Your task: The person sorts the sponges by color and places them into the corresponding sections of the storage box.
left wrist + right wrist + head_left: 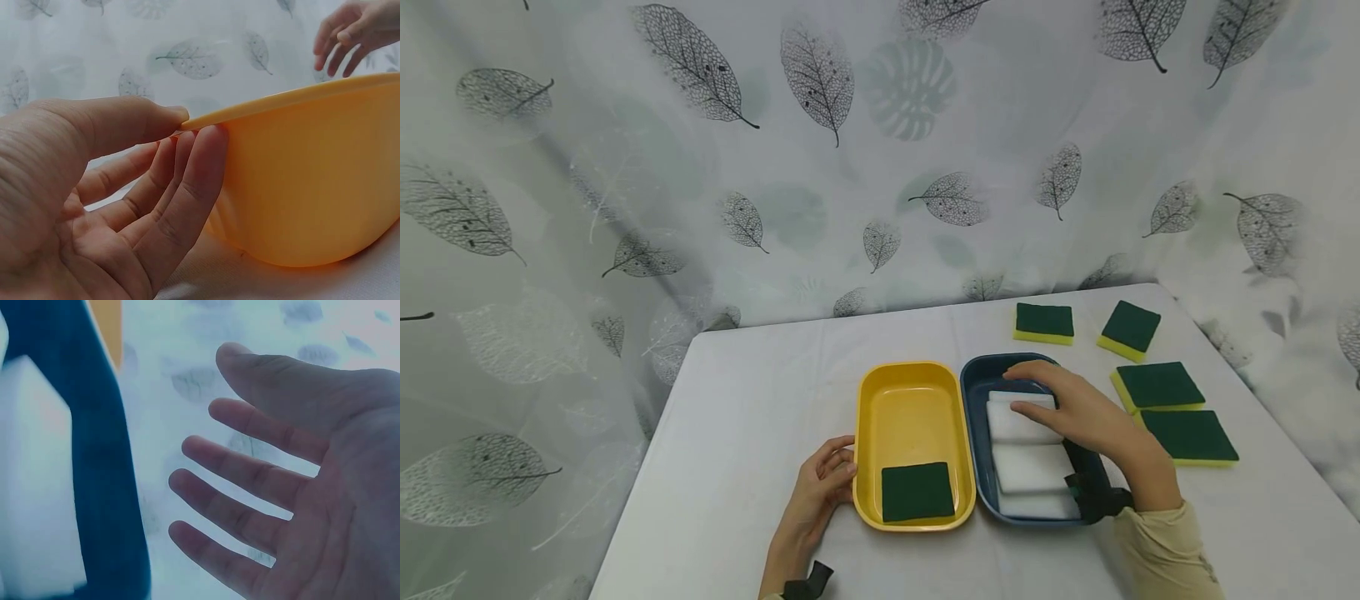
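My left hand (823, 477) pinches the left rim of a yellow tray (912, 375). In the left wrist view its thumb (147, 120) lies on top of the rim, with the fingers bent underneath. One green and yellow scouring sponge (917, 492) lies at the near end of this tray, green side up. Over the blue tray (981, 367) hovers my right hand (1078, 408), fingers spread and holding nothing. Beneath it, several white sponges (1033, 468) lie in an overlapping row inside the blue tray, partly hidden by the hand and wrist.
Right of the blue tray, green and yellow sponges lie on the white table (760, 392): one at the back (1043, 321), another sponge (1129, 329) beside it, and two nearer, a sponge (1159, 385) and a sponge (1189, 435). A leaf-patterned curtain (865, 183) hangs behind.
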### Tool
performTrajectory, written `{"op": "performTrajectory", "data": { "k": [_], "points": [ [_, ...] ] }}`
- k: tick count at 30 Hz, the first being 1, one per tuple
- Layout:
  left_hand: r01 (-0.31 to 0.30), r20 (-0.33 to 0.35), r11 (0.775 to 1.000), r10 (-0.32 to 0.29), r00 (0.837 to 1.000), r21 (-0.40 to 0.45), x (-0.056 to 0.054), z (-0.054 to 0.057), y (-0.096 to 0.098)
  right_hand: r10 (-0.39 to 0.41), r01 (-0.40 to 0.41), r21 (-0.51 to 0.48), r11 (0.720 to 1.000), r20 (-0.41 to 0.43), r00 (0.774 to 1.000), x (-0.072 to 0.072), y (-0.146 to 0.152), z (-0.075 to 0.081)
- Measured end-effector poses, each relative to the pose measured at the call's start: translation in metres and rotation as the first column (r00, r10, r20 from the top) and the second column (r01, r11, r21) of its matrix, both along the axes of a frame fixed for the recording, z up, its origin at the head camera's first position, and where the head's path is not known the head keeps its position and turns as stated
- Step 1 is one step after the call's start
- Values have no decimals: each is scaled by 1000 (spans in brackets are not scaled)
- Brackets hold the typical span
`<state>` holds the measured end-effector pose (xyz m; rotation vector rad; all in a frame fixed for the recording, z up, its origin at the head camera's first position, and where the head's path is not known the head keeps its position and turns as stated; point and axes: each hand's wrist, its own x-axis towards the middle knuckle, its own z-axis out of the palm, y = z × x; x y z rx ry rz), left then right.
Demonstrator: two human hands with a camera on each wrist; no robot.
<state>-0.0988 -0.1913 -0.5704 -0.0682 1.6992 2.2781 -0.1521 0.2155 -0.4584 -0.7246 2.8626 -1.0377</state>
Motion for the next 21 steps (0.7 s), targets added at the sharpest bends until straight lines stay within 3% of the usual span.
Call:
{"op": "performTrajectory", "data": {
  "k": [4,21],
  "points": [
    [0,-3,1000,0,1000,0,0,0,-1,-43,43,-7,999,-26,999,-1,16,0],
    [-5,17,1000,5,1000,1,0,0,-1,-218,216,31,976,57,974,0,65,-2]
  ]
}}
